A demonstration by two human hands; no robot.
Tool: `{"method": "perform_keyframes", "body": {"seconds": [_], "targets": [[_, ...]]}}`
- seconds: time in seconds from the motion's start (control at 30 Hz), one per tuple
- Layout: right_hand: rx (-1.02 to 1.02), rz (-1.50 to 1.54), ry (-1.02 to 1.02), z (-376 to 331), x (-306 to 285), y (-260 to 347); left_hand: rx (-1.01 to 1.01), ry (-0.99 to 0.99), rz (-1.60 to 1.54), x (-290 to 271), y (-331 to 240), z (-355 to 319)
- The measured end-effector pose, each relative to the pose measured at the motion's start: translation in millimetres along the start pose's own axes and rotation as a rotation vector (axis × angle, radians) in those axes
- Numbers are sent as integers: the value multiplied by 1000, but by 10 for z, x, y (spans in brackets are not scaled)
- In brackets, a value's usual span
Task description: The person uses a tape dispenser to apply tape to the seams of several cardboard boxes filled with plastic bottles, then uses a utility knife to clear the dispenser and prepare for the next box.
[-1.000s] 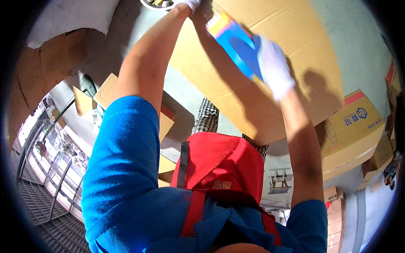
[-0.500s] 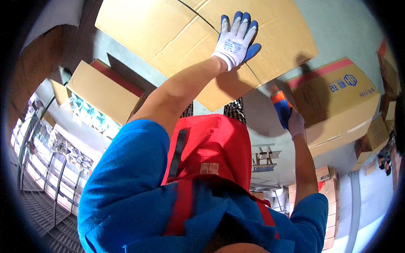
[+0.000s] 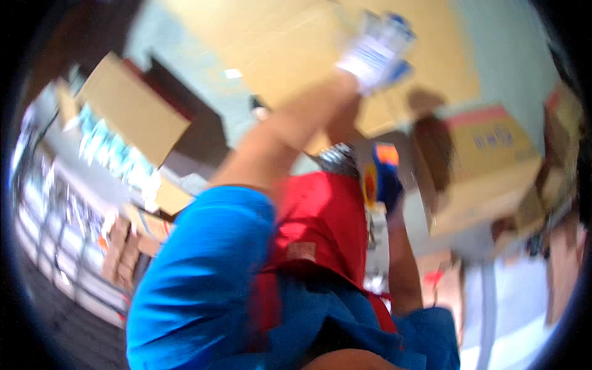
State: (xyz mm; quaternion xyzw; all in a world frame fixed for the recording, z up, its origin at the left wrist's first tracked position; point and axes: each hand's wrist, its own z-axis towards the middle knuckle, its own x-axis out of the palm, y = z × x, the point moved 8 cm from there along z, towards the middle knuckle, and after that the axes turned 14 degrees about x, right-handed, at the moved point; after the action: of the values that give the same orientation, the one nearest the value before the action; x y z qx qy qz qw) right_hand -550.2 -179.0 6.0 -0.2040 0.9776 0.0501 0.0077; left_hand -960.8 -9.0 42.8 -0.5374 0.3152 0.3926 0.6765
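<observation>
My left hand (image 3: pixel 373 58), in a white glove with blue fingertips, reaches over a large flat-topped cardboard box (image 3: pixel 277 49). Motion smears it, but its fingers look stretched out with the thumb apart, and I see nothing held. My right hand (image 3: pixel 390 194), in a blue-palmed glove, is closed round a tape dispenser (image 3: pixel 386 154) with an orange end and a yellow ring at its side. This hand is beside my red apron (image 3: pixel 320 228), below the near edge of the box. Blur hides the tool's finer details.
To the right stands a closed cardboard carton (image 3: pixel 493 157) with a red stripe. An open carton (image 3: pixel 132 108) at left has pale green contents (image 3: pixel 108 142) beside it. A railing (image 3: pixel 61 246) runs along the far left, and stacked cartons (image 3: pixel 441 283) stand lower right.
The view has shifted and blurred. My left hand has moved rightward over the box. My right hand has drawn the tape dispenser away from the box's edge, leftward and closer to my apron.
</observation>
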Motion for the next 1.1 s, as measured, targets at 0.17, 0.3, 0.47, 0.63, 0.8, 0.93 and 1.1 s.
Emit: {"method": "perform_keyframes", "body": {"seconds": [0.17,0.3,0.47,0.63,0.8,0.93,1.1], "targets": [[-215,-735,-243,-856,853,21,-313,-387,-416,-975,-94,-786],[-188,-636,-240,-808,985,279,-803,-201,-406,-1568,333,-2584],[-138,-344,-202,-1149,1821,351,-1295,-207,-95,-2089,733,-5630],[-70,-438,7,-1391,3582,193,-1575,-146,104,-2871,1191,-7227],[-445,-939,156,-2068,6507,491,-1712,-525,143,-3986,1975,-8071],[-649,-1148,326,-2800,8295,597,-1782,-748,121,-4345,2805,-8499],[-553,-1289,577,-2584,9464,706,-1939,-688,-289,-4161,3480,-8477]]}}
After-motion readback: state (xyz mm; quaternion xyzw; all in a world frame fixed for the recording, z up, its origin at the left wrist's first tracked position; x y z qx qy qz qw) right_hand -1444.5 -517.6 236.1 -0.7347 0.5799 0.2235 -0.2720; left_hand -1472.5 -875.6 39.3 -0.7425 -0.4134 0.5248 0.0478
